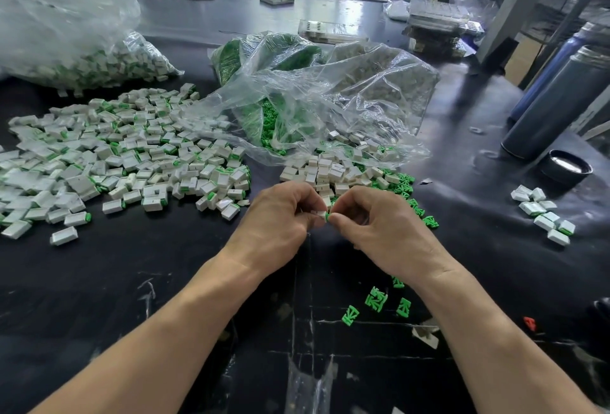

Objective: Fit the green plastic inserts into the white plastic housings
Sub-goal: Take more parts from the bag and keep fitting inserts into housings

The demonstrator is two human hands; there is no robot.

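housing pile (pixel 330 171) just beyond both hands' grip (pixel 325 215).

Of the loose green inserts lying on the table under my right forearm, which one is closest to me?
The green insert lowest in view, left of the other three; those lie farther up, nearer the right hand.

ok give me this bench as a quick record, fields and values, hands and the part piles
left hand: pinches a white housing
right hand: pinches a green insert at the housing's end
finished pile: left of the hands
empty housings: just beyond the hands
loose inserts: near the right forearm
open bag: behind the empty housings
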